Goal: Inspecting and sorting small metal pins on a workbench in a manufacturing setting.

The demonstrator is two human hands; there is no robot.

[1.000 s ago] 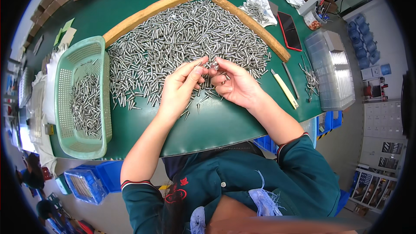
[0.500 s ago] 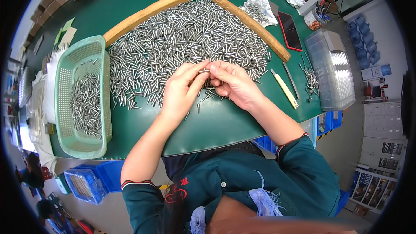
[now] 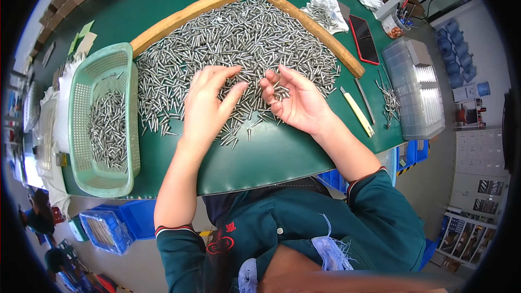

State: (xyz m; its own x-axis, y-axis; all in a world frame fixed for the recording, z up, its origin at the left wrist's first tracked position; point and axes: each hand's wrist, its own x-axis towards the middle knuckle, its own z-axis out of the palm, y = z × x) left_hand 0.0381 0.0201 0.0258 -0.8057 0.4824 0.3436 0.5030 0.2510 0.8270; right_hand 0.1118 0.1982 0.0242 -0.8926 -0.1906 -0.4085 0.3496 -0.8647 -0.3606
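Taking the heap as a clock dial with the worker at six, I see the big spread of short silver metal pins (image 3: 217,38) filling the middle of the smooth dark-green tabletop (image 3: 260,165). The bare right hand (image 3: 301,106), near five, is cupped palm-up, fingers curled loosely around several pins. The bare left hand (image 3: 206,106), near seven, is above the heap, thumb and forefinger well parted; I see no pin between them.

To my eye this is handling pins one or a few at a time. It would go best with the right palm kept tilted inward so its handful doesn't spill, and with the left thumb and forefinger taking one pin by its shank and turning it so both ends show. Low, steady wrists would help keep pins off the near edge, where strays lie around six. The pale-green plastic basket (image 3: 133,125) at nine, partly filled with similar pins, has a raised rim to clear.

Plenty escapes me. The right fingers mask how many pins they hold, the back of the left hand hides its palm, and both cover part of the heap. Single pins are too small for me to judge their finish. The clear plastic case (image 3: 415,95) at three shows only blurred dividers, and figures at the far-left rim, around eight, are dim and cut off.
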